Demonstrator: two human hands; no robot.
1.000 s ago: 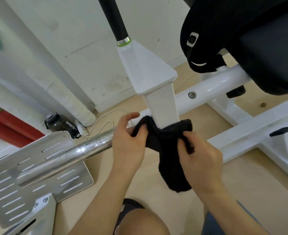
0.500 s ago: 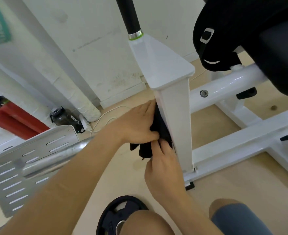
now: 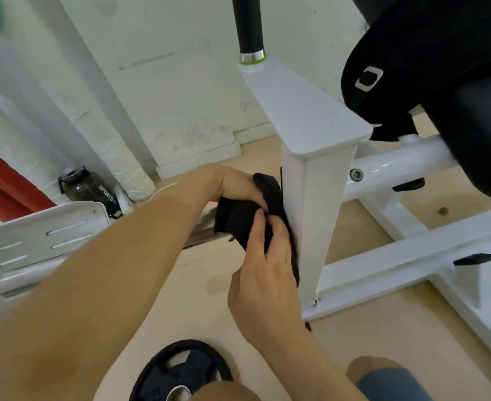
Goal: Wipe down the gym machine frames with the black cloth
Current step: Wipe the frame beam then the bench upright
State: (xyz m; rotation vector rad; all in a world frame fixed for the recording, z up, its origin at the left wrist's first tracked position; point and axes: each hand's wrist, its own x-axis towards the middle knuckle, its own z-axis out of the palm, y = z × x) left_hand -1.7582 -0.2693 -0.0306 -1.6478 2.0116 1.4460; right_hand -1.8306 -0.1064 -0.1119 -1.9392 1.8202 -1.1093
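Shifted since a second ago: no longer wraps the black cloth (image 3: 238, 218) round the front of the white post (image 3: 316, 215), now bunches it against the post's left face with both hands. Works just above a black weight plate (image 3: 180, 371) lying on the floor, nearest the camera. Pinches the cloth's lower folds with the curled fingers of the right hand (image 3: 267, 273), the nearer and lower of the two. Clamps the upper folds with the left hand (image 3: 232, 186), farther and higher, fingers bent over the top edge and mostly hidden behind the fabric. Sandwiches the cloth between fingertips and painted metal, touching the post roughly midway between its flat cap and the floor rail (image 3: 383, 267). Faces an upright long axis, so likely calls for a stroke straight up or down that face, led by the hand on the side of travel: left for up, right for down. Shows no cloth on the post's front face for now. Beyond the hands: a steel bar (image 3: 199, 237), a slotted footplate (image 3: 41, 227), a dark sports bottle (image 3: 90, 189) by the white wall (image 3: 166, 82), a black handle grip (image 3: 248, 24) rising from the cap, a black seat pad (image 3: 441, 82) at upper right.
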